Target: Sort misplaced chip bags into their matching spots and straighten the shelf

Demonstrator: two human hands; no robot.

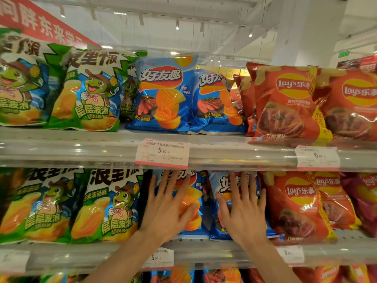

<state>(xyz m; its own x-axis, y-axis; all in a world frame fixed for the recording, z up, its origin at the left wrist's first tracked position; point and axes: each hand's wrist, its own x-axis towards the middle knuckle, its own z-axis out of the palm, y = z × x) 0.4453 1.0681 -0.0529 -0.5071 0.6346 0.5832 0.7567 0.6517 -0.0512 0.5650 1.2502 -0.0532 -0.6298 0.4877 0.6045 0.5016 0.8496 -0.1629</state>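
Note:
On the lower shelf [61,254] two blue chip bags stand side by side in the middle. My left hand [167,209] lies flat with spread fingers on the left blue bag [195,193]. My right hand [242,213] presses flat on the right blue bag [216,180]. Green turtle bags [106,205] stand to their left and orange-red Lay's bags [295,203] to their right. Both hands cover much of the blue bags' fronts.
The upper shelf [81,144] carries the same order: green bags [87,90], two blue bags [163,94], red Lay's bags [283,103]. Price tags [162,153] hang on the shelf rails. A third shelf with more bags shows at the bottom edge.

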